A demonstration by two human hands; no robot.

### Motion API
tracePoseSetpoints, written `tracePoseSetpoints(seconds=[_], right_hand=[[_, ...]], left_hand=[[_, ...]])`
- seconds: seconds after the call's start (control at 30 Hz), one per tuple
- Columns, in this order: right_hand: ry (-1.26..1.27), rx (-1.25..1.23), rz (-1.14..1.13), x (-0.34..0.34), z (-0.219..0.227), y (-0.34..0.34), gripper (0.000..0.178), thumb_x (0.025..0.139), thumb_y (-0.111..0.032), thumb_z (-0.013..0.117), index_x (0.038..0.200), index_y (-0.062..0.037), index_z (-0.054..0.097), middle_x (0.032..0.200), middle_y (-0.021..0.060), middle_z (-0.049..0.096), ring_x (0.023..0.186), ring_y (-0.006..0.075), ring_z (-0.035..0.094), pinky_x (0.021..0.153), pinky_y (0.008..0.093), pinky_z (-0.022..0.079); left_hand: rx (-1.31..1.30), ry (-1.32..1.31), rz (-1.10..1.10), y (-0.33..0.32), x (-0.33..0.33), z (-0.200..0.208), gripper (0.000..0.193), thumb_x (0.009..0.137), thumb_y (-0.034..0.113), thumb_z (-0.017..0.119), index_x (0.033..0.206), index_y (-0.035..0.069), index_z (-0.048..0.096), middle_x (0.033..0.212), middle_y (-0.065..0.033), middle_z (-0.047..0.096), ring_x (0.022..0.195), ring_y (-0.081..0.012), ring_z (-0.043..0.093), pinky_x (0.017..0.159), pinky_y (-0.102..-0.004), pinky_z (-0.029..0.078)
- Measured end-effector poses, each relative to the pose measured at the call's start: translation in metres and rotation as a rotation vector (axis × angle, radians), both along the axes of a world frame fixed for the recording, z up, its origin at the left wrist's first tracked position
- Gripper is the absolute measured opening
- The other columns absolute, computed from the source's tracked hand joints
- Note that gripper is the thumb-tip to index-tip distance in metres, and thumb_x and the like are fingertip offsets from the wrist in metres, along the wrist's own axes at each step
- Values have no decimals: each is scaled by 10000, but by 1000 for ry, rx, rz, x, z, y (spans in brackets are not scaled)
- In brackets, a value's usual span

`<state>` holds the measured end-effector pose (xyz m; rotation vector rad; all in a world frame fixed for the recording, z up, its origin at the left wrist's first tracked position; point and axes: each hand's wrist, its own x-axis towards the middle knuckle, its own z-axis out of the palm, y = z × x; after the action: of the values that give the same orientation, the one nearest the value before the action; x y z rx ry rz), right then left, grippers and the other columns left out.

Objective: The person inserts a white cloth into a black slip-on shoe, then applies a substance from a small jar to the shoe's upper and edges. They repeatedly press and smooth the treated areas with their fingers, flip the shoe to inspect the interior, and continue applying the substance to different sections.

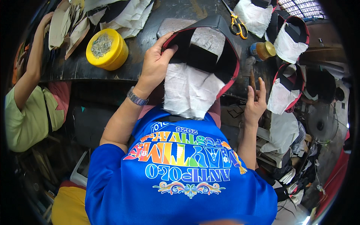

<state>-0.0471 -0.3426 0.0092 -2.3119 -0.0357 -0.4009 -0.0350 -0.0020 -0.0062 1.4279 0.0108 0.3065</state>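
Note:
My left hand [157, 62] pinches the left edge of a black shoe upper [231, 48] between thumb and fingers. The upper forms an open loop with red edging, and a white cloth lining [191, 88] hangs from it toward my lap. Through the loop shows a grey slab [174, 26] on the dark table. To the right of the upper, my right hand [255, 105] has its thumb and fingers around a tool with a brown handle [252, 80]. The tool's greyish upper end is blurred, so its kind is unclear.
A yellow tub [116, 56] holding small grey bits stands on the table [142, 45], near stacked cut pieces [65, 26]. Yellow-handled scissors [238, 28] and a gold-lidded jar [265, 50] lie at right. Similar uppers [288, 88] line the right side. A co-worker's arm [33, 62] reaches in at left.

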Motion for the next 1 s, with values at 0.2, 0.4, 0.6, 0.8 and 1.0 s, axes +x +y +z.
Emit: tracePoseSetpoints(seconds=[0.2,0.4,0.6,0.8,1.0], right_hand=[[-78,174,125,14,15,23,687,878,-46,729,1516,-96,481,1262,94,618,1157,196,579,963,356,475],[393,1263,553,42,31,74,883,938,-246,721,1625,-96,187,1468,198,511,1290,250,568,1068,375,476],[546,1501,696,66,9,92,832,953,-204,681,1616,-128,184,1352,245,592,1141,281,670,890,346,586],[707,1555,772,72,12,85,789,949,-114,671,1599,-145,225,1245,210,647,982,239,713,604,238,577],[443,1564,626,74,10,81,853,909,116,630,1609,-185,247,1133,65,671,989,132,680,850,246,569]], left_hand=[[-650,142,-365,-28,21,9,412,1007,70,619,1413,43,552,1278,-86,679,1112,-155,674,989,-301,538],[-1071,291,-728,-76,14,26,375,999,97,644,1364,44,578,1232,-83,697,1058,-153,696,921,-304,574],[-1160,407,-847,-80,2,31,357,991,98,652,1338,33,601,1242,-96,694,1055,-165,698,926,-311,571],[-1119,498,-884,-76,-6,18,341,982,100,659,1313,23,625,1253,-109,691,1051,-177,700,931,-319,567],[-630,670,-845,-25,-38,-6,326,974,101,667,1287,12,648,1264,-122,689,1048,-188,702,936,-326,564]])
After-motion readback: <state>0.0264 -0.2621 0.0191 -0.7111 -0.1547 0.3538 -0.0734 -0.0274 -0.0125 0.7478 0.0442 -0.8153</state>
